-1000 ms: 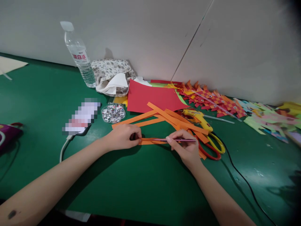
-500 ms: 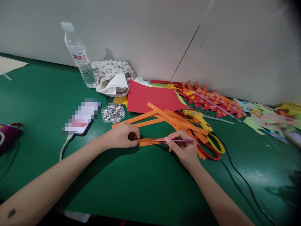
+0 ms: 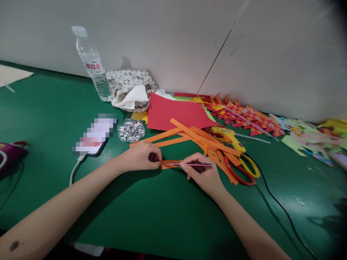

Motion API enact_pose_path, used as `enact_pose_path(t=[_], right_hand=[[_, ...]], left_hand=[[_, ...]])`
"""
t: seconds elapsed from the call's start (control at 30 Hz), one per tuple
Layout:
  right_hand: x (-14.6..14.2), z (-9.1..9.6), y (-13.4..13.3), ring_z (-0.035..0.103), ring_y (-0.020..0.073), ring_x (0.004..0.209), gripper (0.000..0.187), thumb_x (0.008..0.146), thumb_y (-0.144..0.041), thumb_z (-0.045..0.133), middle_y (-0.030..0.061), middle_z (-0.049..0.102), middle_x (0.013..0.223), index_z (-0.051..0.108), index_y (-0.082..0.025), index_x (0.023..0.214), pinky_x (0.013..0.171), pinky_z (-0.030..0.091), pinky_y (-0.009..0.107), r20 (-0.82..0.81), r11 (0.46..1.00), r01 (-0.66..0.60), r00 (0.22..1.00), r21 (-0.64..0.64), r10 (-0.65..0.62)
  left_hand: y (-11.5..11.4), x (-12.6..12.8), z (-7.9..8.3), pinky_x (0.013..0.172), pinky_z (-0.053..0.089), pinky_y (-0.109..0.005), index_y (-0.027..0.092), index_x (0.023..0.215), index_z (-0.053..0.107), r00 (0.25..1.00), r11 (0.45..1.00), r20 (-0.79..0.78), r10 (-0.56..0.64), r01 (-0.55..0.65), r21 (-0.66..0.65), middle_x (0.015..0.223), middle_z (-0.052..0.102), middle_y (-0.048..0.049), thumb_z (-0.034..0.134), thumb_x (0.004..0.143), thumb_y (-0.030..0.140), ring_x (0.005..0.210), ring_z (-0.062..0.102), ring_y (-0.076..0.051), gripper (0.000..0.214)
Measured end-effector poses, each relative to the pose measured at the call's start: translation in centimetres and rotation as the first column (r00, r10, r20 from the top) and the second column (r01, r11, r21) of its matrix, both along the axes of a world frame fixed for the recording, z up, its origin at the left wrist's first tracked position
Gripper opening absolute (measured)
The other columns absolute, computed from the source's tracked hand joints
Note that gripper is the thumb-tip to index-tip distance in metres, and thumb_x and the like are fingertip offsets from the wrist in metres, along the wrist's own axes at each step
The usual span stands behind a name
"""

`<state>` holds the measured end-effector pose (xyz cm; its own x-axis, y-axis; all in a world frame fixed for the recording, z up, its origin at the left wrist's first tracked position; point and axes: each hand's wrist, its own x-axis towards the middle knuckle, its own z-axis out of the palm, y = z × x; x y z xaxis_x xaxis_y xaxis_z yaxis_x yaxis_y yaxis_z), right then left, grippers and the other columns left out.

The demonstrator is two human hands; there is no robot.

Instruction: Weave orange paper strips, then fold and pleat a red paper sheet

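My left hand (image 3: 142, 156) is closed, pinching the left end of a folded orange paper strip (image 3: 170, 164) flat on the green table (image 3: 151, 213). My right hand (image 3: 202, 171) is closed on a thin pink stick (image 3: 195, 165) that lies along the strip, its tip close to my left fingers. More orange paper strips (image 3: 202, 139) lie fanned out just behind both hands.
Red-and-yellow scissors (image 3: 242, 170), a yellow glue gun (image 3: 230, 136) with its black cord (image 3: 282, 209), red paper (image 3: 176, 112), a bag of googly eyes (image 3: 131, 130), a phone (image 3: 94, 139), a water bottle (image 3: 93, 65), a cloth pouch (image 3: 130, 86) and woven paper fish (image 3: 244, 115) surround the hands.
My right hand has slid left along the orange strip with the stick, closer to my left hand. My left hand has stayed in place.
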<state>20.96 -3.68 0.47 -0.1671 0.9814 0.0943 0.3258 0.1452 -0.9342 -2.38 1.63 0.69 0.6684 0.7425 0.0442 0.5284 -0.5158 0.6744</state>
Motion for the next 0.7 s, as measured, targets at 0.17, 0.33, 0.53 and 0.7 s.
enact_pose_path(t=[0.17, 0.33, 0.53, 0.7], right_hand=[[0.41, -0.28, 0.13, 0.055, 0.01, 0.045, 0.019, 0.08, -0.034, 0.068, -0.0002, 0.063, 0.063, 0.06, -0.019, 0.071, 0.046, 0.046, 0.023, 0.018, 0.997, 0.033, 0.999, 0.063, -0.034], [1.01, -0.58, 0.2, 0.053, 0.0097, 0.046, 0.018, 0.081, -0.031, 0.068, -0.0006, 0.062, 0.065, 0.057, -0.02, 0.071, 0.047, 0.045, 0.024, -0.007, 0.989, 0.077, 0.997, 0.128, -0.077], [0.33, -0.27, -0.01, 0.056, 0.0101, 0.049, 0.013, 0.081, -0.029, 0.068, 0.001, 0.065, 0.07, 0.061, -0.02, 0.074, 0.049, 0.047, 0.024, 0.003, 0.992, -0.047, 0.999, 0.119, 0.047], [0.46, -0.36, 0.01, 0.056, 0.0104, 0.049, 0.013, 0.081, -0.028, 0.068, 0.0012, 0.065, 0.071, 0.06, -0.02, 0.074, 0.049, 0.046, 0.024, 0.034, 0.99, -0.054, 0.998, 0.133, 0.05]], left_hand=[[-0.04, -0.02, -0.06, 0.054, 0.043, -0.017, 0.016, 0.075, 0.069, 1.0, 1.0, 0.005, -0.004, 0.004, -0.018, 0.07, 0.068, 0.0015, 0.061, 0.072, 0.018, 0.059, 0.06, -0.008, 0.009], [-0.09, -0.1, -0.08, 0.053, 0.042, -0.016, 0.016, 0.075, 0.069, 1.0, 1.0, 0.001, 0.004, -0.004, -0.016, 0.07, 0.067, 0.0017, 0.061, 0.072, 0.017, 0.058, 0.059, -0.008, 0.008], [0.02, -0.02, -0.06, 0.053, 0.042, -0.016, 0.017, 0.075, 0.069, 1.0, 1.0, 0.002, 0.001, -0.001, -0.013, 0.07, 0.067, 0.002, 0.062, 0.072, 0.018, 0.058, 0.059, -0.008, 0.008], [-0.06, -0.12, -0.15, 0.054, 0.042, -0.017, 0.017, 0.076, 0.069, 1.0, 1.0, -0.001, -0.004, 0.004, -0.014, 0.07, 0.067, 0.002, 0.062, 0.073, 0.018, 0.059, 0.059, -0.008, 0.008]])
